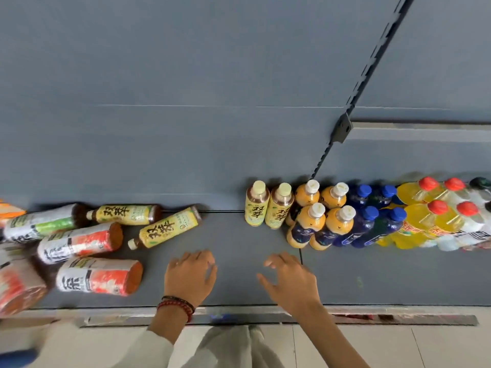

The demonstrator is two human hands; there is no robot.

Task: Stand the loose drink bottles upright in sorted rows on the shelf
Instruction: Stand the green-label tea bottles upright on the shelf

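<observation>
The grey shelf (233, 274) spreads flat and matte in front of me, with a plain grey back panel (186, 75) behind it. At the right stand the sorted rows, two deep: yellow bottles with red caps (417, 219), dark blue bottles (364, 224) with blue caps, rounded orange juice bottles (305, 227) with white caps, and at the left end two slim yellow-label tea bottles (257, 205), upright side by side against the back. To the left the loose bottles lie on their sides: thick orange-and-white wrapped ones (98, 274) nearest me, a green-and-white one (39, 224) further back, and two more yellow-label teas (164, 227) – glossy plastic, brown liquid showing at the ends. Both my hands are over the bare middle of the shelf and hold nothing: the left hand (190, 274) with fingers loosely bent, the right hand (291, 280) spread, fingers curved, thumb out. Beaded bracelets (176, 305) – red and dark – circle my left wrist.
</observation>
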